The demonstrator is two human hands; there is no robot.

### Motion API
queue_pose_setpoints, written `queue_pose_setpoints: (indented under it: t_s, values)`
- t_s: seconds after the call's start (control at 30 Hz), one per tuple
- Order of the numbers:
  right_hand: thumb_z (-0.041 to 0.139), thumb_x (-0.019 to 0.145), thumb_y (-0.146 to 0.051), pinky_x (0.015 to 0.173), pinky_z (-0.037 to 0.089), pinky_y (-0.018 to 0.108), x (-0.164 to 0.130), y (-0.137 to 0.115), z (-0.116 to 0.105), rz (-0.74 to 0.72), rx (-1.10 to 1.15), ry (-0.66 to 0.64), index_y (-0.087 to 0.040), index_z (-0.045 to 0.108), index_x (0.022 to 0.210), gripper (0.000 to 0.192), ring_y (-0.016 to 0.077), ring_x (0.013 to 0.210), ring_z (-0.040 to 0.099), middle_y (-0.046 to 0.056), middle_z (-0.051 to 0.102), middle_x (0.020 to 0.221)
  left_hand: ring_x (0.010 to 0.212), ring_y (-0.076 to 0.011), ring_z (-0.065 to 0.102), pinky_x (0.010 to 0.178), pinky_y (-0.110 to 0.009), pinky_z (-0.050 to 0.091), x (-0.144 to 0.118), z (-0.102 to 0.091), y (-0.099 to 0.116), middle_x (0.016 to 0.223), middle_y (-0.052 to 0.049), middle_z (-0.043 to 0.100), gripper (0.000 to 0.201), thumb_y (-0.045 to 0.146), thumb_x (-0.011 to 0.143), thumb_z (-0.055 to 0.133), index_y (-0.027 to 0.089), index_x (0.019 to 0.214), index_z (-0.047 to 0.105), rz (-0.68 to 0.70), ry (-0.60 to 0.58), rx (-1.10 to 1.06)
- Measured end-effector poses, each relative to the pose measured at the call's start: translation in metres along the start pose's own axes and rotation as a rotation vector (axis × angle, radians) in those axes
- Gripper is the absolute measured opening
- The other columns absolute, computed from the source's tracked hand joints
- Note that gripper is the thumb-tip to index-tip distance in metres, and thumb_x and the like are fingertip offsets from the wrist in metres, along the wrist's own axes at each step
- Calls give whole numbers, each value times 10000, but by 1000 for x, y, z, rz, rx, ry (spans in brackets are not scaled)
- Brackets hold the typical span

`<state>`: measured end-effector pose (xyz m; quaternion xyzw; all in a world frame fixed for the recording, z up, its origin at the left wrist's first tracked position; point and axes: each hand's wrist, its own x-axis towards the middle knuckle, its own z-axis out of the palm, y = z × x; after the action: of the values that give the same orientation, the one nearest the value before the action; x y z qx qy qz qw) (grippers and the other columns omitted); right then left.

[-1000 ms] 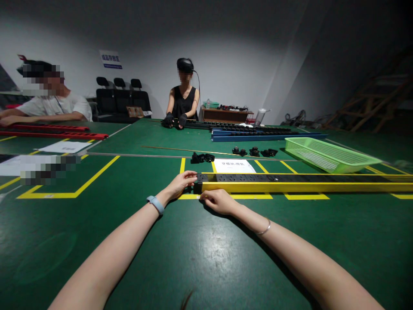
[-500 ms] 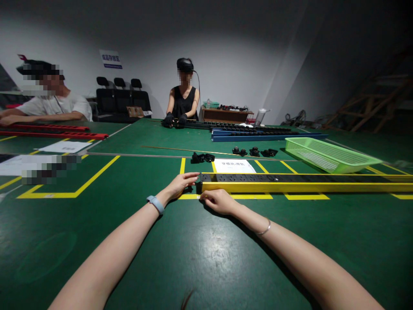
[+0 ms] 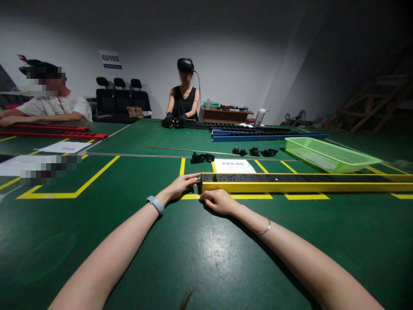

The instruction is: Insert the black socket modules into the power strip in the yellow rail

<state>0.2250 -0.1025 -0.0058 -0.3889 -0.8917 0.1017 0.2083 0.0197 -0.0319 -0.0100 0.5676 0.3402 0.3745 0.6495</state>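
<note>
A long yellow power strip (image 3: 309,187) with a row of black sockets on top lies across the table, running off to the right. My left hand (image 3: 180,186) is at its left end, fingers stretched out and their tips against the black end piece (image 3: 199,184). Curled up by the near side of that same end is my right hand (image 3: 219,201), its thumb and fingers pressed together. What it pinches, if anything, is hidden. Beyond the strip's end sit black socket modules (image 3: 202,158) in a small cluster.
A green mesh basket (image 3: 329,156) stands behind the strip. More black modules (image 3: 254,151), a thin brass-coloured rod (image 3: 174,149) and a printed sheet (image 3: 234,165) lie nearby. Blue strips (image 3: 271,136) are farther back. Two people sit around the green table (image 3: 206,267).
My left fingertips have shifted slightly right, and the black end piece sticks out a little less from the strip. My right hand stays in place.
</note>
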Motion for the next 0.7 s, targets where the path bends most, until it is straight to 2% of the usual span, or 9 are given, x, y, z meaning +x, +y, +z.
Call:
queue_pose_setpoints:
  t_s: [0.47,0.6,0.7]
  values:
    - [523,832,-166,666,433,210,0,3,3,-5,-12,11,-212,661,991,215,138,699,651,14,715,817,677,-75,551,723,-268,431,-1,-1,-1,1080,-91,630,589,266,777,640,174,1342,502,72,-92,188]
    - [525,832,-166,672,434,210,0,2,2,-1,-10,5,-215,664,985,213,141,711,654,15,716,821,670,-76,545,733,-275,437,-1,0,-1,1055,-88,629,547,233,778,604,161,1316,535,89,-60,197]
    - [517,839,-168,691,440,214,0,1,1,-3,-3,5,-214,666,993,219,145,733,658,22,718,842,685,-88,553,749,-280,445,-2,0,0,1055,-94,634,458,234,775,589,155,1225,623,113,-57,244]
